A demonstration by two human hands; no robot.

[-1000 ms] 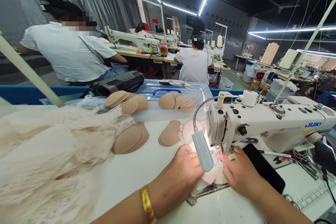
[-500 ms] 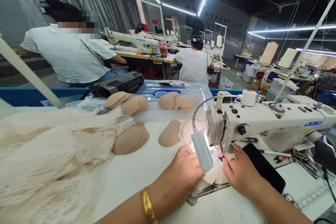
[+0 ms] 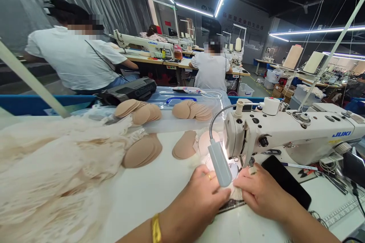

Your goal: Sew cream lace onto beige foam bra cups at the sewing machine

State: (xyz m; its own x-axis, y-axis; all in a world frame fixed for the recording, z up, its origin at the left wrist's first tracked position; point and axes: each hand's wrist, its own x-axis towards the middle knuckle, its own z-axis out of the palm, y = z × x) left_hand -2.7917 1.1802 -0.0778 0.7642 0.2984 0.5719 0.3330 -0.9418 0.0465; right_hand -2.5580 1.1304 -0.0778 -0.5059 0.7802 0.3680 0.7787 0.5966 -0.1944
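Note:
Under the head of a white sewing machine (image 3: pixel 288 125), a pale fabric piece (image 3: pixel 236 194) lies near the needle. My left hand (image 3: pixel 198 195) has its fingers closed on the fabric's left side. A gray lamp (image 3: pixel 220 163) on a bendable neck hides part of those fingers. From the right, my right hand (image 3: pixel 262 190) pinches the fabric close to the presser foot, fingertips bent together. A pale pink round pad (image 3: pixel 207 142) shows behind the lamp. Beige oval pads (image 3: pixel 184 146) lie on the white table left of it.
Cream lace fabric (image 3: pixel 57 171) is heaped at the left. More beige pads (image 3: pixel 139 152) lie beside it and on a clear plastic box (image 3: pixel 196 97). A black phone (image 3: pixel 286 182), pen and scissors lie right. Co-workers (image 3: pixel 75 59) sit beyond.
My right hand has shifted left and slightly down toward the left hand. The left thumb now reaches farther right, and the fabric between the hands has moved.

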